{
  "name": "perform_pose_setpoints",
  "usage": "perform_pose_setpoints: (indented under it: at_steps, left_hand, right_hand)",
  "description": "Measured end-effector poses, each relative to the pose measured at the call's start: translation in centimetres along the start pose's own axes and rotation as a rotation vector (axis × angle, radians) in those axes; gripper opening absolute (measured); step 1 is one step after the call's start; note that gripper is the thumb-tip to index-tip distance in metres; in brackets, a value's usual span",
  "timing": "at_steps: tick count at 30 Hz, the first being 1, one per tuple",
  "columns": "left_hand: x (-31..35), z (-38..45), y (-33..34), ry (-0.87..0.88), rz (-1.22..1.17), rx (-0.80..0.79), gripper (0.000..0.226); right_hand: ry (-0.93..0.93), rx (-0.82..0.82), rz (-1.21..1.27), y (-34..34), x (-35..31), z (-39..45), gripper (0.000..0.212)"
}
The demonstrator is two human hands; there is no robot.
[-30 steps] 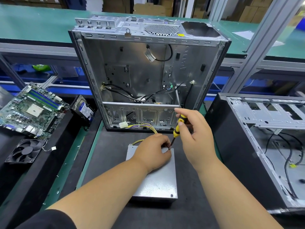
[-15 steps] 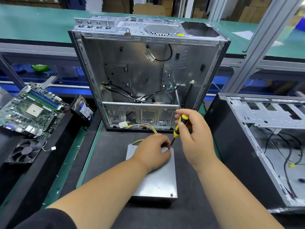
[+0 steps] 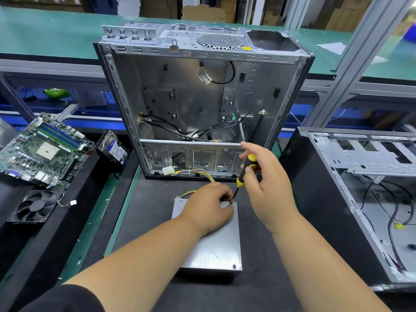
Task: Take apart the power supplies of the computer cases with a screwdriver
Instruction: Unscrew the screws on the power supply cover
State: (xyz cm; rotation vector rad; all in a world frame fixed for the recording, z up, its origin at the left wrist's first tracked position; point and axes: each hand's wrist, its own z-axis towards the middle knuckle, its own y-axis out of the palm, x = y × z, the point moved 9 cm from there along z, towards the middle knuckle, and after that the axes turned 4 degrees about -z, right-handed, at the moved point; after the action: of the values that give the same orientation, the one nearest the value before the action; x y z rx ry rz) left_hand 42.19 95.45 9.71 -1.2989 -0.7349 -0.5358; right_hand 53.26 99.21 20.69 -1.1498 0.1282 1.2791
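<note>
A silver power supply [image 3: 213, 248] lies flat on the black mat, its yellow and purple cables [image 3: 198, 172] running back toward the open computer case [image 3: 202, 95] standing behind it. My left hand [image 3: 207, 206] rests on the supply's far end with curled fingers pinching at its far right corner, where the screwdriver's tip meets the metal. My right hand [image 3: 265, 183] grips the yellow and black screwdriver [image 3: 244, 172], held nearly upright and leaning a little to the right at the top.
A second open case [image 3: 360, 190] lies at the right. At the left sit a motherboard [image 3: 42, 149], a hard drive [image 3: 114, 152] and a black fan [image 3: 33, 206]. A green conveyor [image 3: 45, 34] runs behind.
My right hand's fingers have shifted around the screwdriver handle, turning it in place. My left hand and the power supply have stayed where they were.
</note>
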Motion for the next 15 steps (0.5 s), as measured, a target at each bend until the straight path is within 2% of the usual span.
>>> perform_pose_setpoints:
  at_steps: [4, 9, 13, 15]
  left_hand:
    - [0.03, 0.04, 0.13, 0.008, -0.004, 0.001, 0.009]
    - [-0.14, 0.03, 0.08, 0.001, 0.002, 0.003, 0.013]
    - [0.08, -0.02, 0.07, 0.01, 0.003, 0.001, 0.013]
    - [0.18, 0.02, -0.03, 0.01, -0.001, 0.004, 0.009]
  right_hand:
    - [-0.04, 0.032, -0.039, -0.14, -0.3, -0.14, 0.028]
    - [-0.037, 0.091, -0.091, -0.5, -0.3, 0.28, 0.033]
    - [-0.012, 0.043, -0.08, -0.31, -0.12, 0.22, 0.046]
    - [0.038, 0.027, -0.032, -0.3, 0.32, 0.02, 0.045]
